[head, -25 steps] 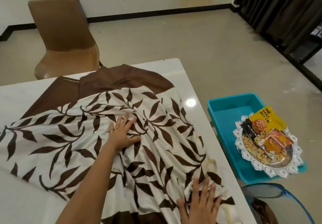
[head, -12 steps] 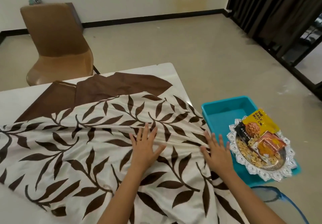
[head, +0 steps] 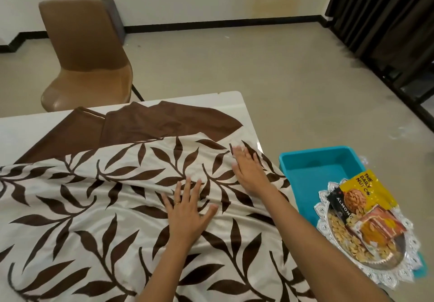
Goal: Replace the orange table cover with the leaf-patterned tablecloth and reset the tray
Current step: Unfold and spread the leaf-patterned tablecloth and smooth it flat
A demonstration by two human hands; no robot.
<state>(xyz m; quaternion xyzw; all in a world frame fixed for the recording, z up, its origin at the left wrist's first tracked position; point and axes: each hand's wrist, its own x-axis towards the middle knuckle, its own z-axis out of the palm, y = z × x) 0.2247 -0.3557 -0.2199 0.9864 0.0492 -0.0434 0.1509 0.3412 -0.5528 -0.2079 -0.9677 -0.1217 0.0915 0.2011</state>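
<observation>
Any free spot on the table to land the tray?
Flat leaf-patterned tablecloth left of the left hand; bare strip of table between its brown border and the chair. Crowded near the right edge, where the right hand presses folds.

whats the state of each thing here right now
leaf-patterned tablecloth: on the table, wrinkled, far brown border folded
left hand: open, flat on the cloth
right hand: open, flat near the cloth's right edge
silver tray: off the table, on the teal bin, holding snacks
</observation>
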